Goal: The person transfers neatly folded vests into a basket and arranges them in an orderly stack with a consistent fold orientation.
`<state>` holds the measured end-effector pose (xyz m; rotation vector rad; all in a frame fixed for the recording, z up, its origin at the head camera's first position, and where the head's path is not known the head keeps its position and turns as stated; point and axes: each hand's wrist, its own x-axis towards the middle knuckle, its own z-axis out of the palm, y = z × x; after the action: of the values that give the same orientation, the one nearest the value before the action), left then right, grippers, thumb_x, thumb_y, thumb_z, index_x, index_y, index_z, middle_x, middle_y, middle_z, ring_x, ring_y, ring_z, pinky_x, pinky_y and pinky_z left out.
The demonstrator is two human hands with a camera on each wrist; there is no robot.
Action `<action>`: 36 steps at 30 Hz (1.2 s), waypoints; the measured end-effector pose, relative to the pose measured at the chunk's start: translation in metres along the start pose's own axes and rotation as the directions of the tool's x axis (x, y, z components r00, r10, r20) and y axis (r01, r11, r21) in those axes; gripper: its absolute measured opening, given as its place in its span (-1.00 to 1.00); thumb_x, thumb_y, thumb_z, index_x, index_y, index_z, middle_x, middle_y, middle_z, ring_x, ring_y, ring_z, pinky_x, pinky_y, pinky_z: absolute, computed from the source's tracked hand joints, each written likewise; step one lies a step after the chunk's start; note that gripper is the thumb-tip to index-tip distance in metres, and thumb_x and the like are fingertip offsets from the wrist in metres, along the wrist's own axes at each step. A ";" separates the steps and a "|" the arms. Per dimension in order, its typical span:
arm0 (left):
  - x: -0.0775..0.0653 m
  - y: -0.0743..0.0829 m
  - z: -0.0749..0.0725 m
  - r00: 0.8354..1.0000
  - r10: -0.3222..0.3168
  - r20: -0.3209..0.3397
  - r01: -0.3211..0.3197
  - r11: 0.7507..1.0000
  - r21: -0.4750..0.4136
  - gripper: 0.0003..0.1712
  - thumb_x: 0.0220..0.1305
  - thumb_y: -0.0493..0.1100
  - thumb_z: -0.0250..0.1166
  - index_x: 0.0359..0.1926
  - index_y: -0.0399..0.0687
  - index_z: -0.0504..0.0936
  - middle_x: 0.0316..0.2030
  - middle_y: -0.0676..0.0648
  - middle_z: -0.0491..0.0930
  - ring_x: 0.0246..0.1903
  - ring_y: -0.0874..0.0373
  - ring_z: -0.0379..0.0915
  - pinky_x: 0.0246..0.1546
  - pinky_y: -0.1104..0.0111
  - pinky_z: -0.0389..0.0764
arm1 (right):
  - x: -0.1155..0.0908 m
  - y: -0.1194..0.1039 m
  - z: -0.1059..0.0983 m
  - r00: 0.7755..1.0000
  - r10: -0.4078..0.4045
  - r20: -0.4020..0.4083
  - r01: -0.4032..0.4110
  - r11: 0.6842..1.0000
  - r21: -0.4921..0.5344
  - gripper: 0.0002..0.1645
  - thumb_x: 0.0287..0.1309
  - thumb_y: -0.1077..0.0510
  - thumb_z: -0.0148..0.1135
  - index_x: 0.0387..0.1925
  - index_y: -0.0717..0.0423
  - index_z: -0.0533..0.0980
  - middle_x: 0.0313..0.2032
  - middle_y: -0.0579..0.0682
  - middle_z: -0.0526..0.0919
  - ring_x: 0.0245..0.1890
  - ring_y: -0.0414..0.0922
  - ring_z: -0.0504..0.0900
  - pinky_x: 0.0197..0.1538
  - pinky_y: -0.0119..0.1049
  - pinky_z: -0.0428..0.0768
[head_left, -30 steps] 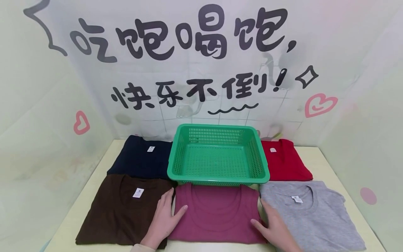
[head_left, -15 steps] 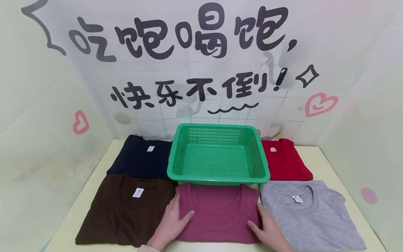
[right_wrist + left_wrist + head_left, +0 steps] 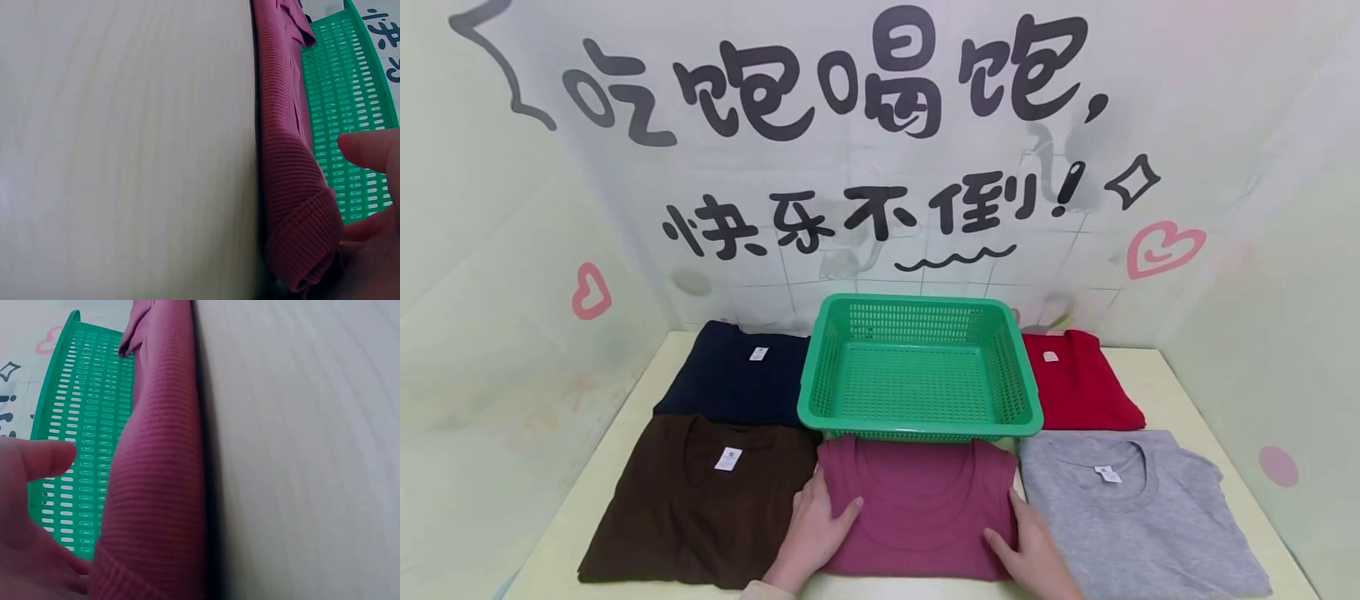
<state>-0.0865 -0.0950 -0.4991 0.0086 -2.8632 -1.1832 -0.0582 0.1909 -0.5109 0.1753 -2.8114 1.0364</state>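
Note:
A folded plum-coloured top with a wide scooped neckline lies flat at the front centre of the table. My left hand touches its left side, thumb raised over the cloth and fingers along the edge. On the opposite side my right hand touches the top in the same way. Both wrist views show the ribbed folded front edge lying on the table, each thumb apart from the fabric. The fingertips are partly hidden at the cloth's sides. Right behind the top stands a green plastic basket with nothing in it.
A brown shirt lies folded to the left, with a navy shirt behind it. To the right is a grey shirt, and a red shirt lies beyond. Printed sheets enclose the table's back and sides.
Both hands have moved inward, the left one to the right and the right one to the left, coming against the sides of the plum top. The basket and other shirts stay put.

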 end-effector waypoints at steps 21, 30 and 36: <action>0.007 0.002 0.001 0.991 -0.132 0.010 0.133 0.990 -0.054 -0.27 0.02 -0.18 0.24 0.11 -0.63 0.25 -0.07 -0.51 0.37 -0.03 -0.37 0.32 -0.03 -0.07 0.35 | 0.007 -0.005 0.004 0.990 0.129 -0.049 -0.124 0.989 0.085 -0.30 0.03 0.20 0.22 0.09 0.60 0.23 -0.07 0.44 0.47 -0.05 0.24 0.47 -0.04 0.07 0.44; 0.008 -0.001 0.002 0.989 -0.146 -0.001 0.145 0.985 -0.098 -0.35 0.05 -0.19 0.24 0.06 -0.61 0.30 -0.08 -0.50 0.40 -0.03 -0.32 0.35 -0.03 -0.03 0.38 | 0.011 -0.004 0.004 0.961 0.273 -0.040 -0.267 0.956 0.120 -0.33 0.03 0.18 0.21 0.04 0.64 0.25 -0.32 0.23 0.58 -0.31 0.03 0.56 -0.21 -0.12 0.51; 0.009 -0.001 0.001 0.988 -0.152 0.004 0.152 0.983 -0.104 -0.41 0.08 -0.18 0.23 0.00 -0.61 0.36 -0.12 -0.50 0.45 -0.06 -0.30 0.39 -0.05 0.00 0.41 | 0.015 -0.006 0.003 0.948 0.317 -0.032 -0.311 0.942 0.125 -0.48 0.02 0.18 0.21 -0.09 0.56 0.40 -0.47 0.10 0.59 -0.45 -0.10 0.53 -0.34 -0.25 0.49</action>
<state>-0.0951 -0.0949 -0.5002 0.2303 -2.8369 -1.3556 -0.0727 0.1836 -0.5071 -0.2955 -2.7898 1.2526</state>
